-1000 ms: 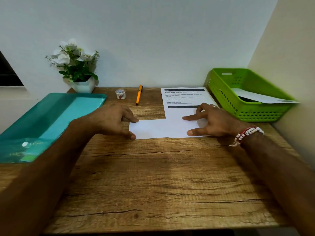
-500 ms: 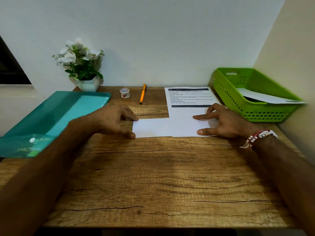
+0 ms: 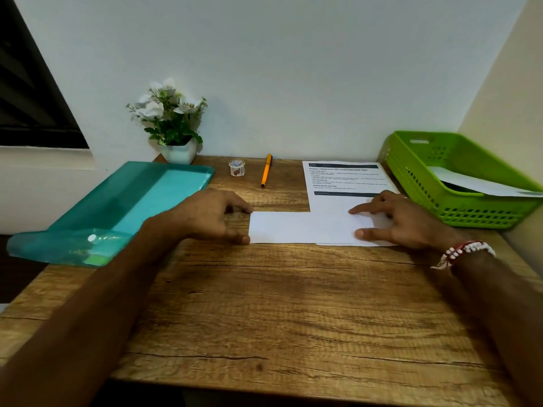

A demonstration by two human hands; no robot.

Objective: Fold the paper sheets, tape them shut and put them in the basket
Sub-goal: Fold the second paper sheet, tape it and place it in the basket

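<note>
A white sheet (image 3: 476,185) is held in the green basket (image 3: 470,214) just beyond the right hand (image 3: 407,223). The folded paper (image 3: 299,227) between the hands is touched at its left edge by the loosely curled left hand (image 3: 210,215) and pressed flat by the right hand's outstretched fingers.

A paperwork corner in a home or small office, which cannot be told; a wood-grain desk (image 3: 264,304) stands against 2 plain walls (image 3: 293,69), beside a dark window (image 3: 29,98); along its back edge sit potted flowers (image 3: 172,118), a tape roll (image 3: 236,167) and an orange pen (image 3: 266,174); a teal folder (image 3: 117,207) lies at the left, a printed sheet (image 3: 343,177) and a green basket (image 3: 470,212) holding 1 paper (image 3: 476,185) at the right.
</note>
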